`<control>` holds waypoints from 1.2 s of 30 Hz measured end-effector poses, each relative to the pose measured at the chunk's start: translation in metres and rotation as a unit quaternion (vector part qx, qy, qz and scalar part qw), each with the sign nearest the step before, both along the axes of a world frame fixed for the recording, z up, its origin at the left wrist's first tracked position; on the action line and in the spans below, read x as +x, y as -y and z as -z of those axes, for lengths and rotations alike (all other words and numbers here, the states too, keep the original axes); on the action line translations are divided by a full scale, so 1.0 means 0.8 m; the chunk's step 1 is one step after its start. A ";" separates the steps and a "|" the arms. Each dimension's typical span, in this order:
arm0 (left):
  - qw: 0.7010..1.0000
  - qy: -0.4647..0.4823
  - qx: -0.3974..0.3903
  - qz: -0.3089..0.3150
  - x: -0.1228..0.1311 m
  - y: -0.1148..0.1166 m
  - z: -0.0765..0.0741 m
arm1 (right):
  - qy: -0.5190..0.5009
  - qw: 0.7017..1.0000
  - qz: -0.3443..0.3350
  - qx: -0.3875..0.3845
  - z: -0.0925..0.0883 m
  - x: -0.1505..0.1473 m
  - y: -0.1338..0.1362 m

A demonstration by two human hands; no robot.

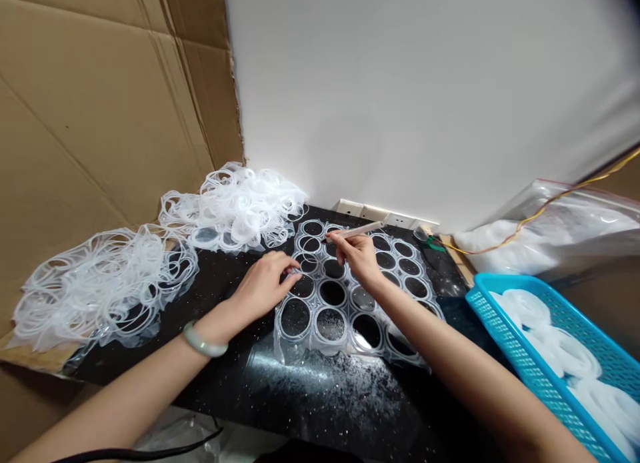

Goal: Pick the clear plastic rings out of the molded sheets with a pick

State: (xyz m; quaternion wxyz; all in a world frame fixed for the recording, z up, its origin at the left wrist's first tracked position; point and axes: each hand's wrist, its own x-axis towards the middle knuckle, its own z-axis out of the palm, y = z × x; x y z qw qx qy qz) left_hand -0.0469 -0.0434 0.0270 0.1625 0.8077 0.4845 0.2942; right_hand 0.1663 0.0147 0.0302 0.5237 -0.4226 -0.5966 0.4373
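Sheet (313, 314) looks thin, limp, tearable; left hand (263, 287) fingers pinch its 10 o'clock edge, a sensible hold; right hand (358, 256) fingers clasp tool (361, 231) at 12 o'clock.

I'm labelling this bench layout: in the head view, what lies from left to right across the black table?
From the left: loose ring pile, left hand, right hand holding a thin stick, blue basket.

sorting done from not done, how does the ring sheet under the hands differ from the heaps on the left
The ring sheet lies flat on the worktop in neat rows; the heaps are tangled and piled. The sheet is touched by the left hand, with the right hand holding a slim tool over it; the heaps lie untouched. Both are translucent white rings.
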 end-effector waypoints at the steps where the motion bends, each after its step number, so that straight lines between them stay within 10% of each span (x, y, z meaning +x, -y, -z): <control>1: 1.000 0.000 -0.011 -0.017 0.004 -0.019 0.001 | -0.025 0.999 0.022 -0.016 0.009 0.001 0.003; 6: 0.994 0.026 -0.108 -0.008 0.028 -0.080 0.013 | -0.110 0.988 0.089 -0.060 0.049 -0.001 0.008; 13: 0.979 0.139 -0.149 0.006 0.024 -0.070 0.014 | -0.081 0.991 0.102 -0.018 0.067 -0.002 0.005; 21: 0.794 0.479 -0.374 -0.012 0.007 -0.069 0.017 | -0.072 0.993 0.095 -0.025 0.066 -0.003 0.007; 28: 0.978 0.167 -0.112 0.054 0.013 -0.044 -0.006 | -0.030 0.993 0.114 -0.004 0.065 -0.003 0.008; 33: 0.988 -0.003 0.042 0.151 0.019 -0.004 0.003 | -0.028 0.993 0.112 0.025 0.046 -0.007 0.008; 36: 0.979 -0.055 0.051 0.188 0.021 0.012 0.017 | -0.076 0.997 -0.002 -0.020 0.033 -0.023 0.001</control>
